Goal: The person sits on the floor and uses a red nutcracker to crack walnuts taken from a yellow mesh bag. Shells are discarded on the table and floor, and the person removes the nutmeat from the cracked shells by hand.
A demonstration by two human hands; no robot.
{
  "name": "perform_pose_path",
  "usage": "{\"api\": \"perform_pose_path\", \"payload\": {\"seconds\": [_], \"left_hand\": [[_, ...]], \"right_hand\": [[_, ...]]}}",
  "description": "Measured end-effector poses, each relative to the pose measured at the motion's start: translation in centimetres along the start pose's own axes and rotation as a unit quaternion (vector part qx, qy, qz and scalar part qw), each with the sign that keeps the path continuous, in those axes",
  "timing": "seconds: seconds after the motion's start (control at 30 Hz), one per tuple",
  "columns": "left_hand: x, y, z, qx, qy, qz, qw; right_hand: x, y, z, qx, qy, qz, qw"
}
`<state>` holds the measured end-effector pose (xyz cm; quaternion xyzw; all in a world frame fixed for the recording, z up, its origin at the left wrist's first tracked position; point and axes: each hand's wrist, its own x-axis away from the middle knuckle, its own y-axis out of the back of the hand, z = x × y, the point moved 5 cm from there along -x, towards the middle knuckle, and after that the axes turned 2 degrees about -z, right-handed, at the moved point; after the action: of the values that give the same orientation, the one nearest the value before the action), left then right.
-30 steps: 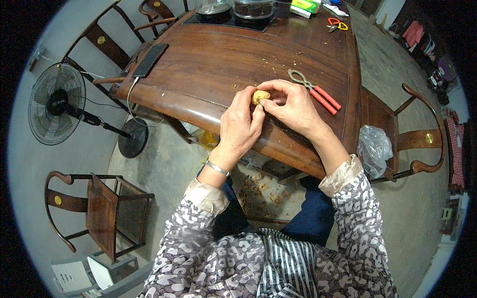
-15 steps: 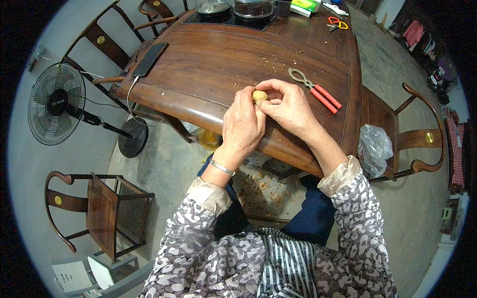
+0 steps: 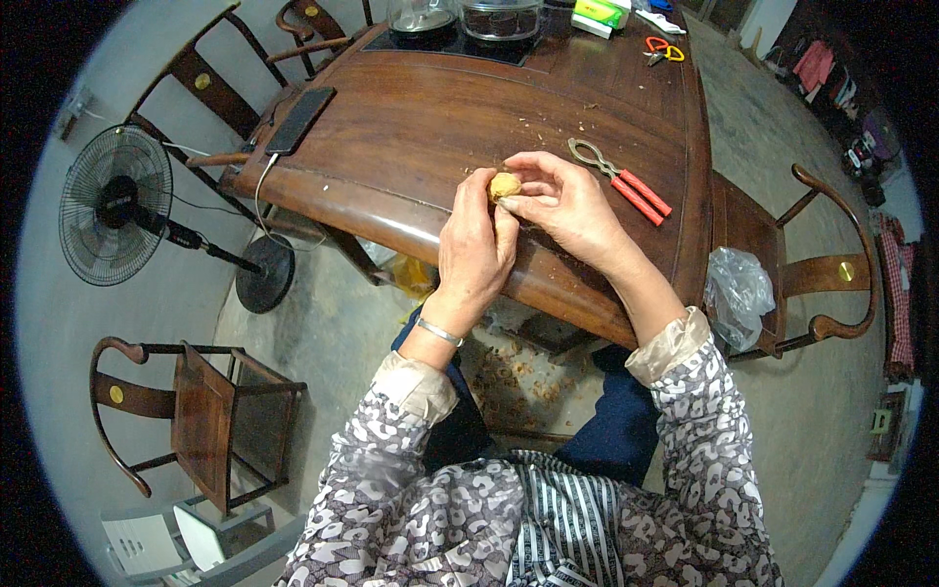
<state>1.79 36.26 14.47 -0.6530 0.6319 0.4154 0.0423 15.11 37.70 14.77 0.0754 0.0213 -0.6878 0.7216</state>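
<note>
A pale yellow-brown walnut (image 3: 505, 186) is pinched between the fingertips of both my hands, just above the near edge of the table. My left hand (image 3: 476, 240) grips its left side, with the thumb folded inward. On the other side my right hand (image 3: 572, 215) has its thumb beneath the nut and its fingers curled around the back. Right of my right hand lies a plier-shaped nutcracker (image 3: 620, 183) with red handles, untouched. Small shell crumbs dot the wood beyond my fingers.
The brown table (image 3: 401, 137) bears a phone (image 3: 300, 120) with a white cable, glass vessels (image 3: 501, 20) and scissors (image 3: 664, 50). A fan (image 3: 115, 203) stands left; a plastic bag (image 3: 738, 296) sits on a right-hand chair (image 3: 827, 274). Shell bits (image 3: 514, 382) litter the floor between my legs.
The walnut has shifted slightly left and turned in my fingers, showing more of its surface. My right fingers have spread a little. The nutcracker has stayed in place.
</note>
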Motion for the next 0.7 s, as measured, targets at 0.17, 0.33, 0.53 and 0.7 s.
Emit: {"api": "perform_pose_path", "payload": {"seconds": [0.17,0.33,0.53,0.7], "left_hand": [[0.0,0.5,-0.5,0.045,0.007,-0.001,0.999],[0.1,0.4,0.0,0.065,0.017,-0.001,0.998],[0.3,0.4,0.7,0.113,0.079,0.002,0.990],[0.1,0.5,1.0,0.130,0.091,-0.007,0.987]], "right_hand": [[-0.2,0.1,0.1,-0.013,-0.007,0.033,0.999],[-0.3,0.4,0.4,-0.010,-0.005,0.055,0.998],[-0.2,1.0,1.2,0.026,-0.003,0.029,0.999],[0.0,8.7,2.6,0.443,0.076,-0.203,0.870]]}}
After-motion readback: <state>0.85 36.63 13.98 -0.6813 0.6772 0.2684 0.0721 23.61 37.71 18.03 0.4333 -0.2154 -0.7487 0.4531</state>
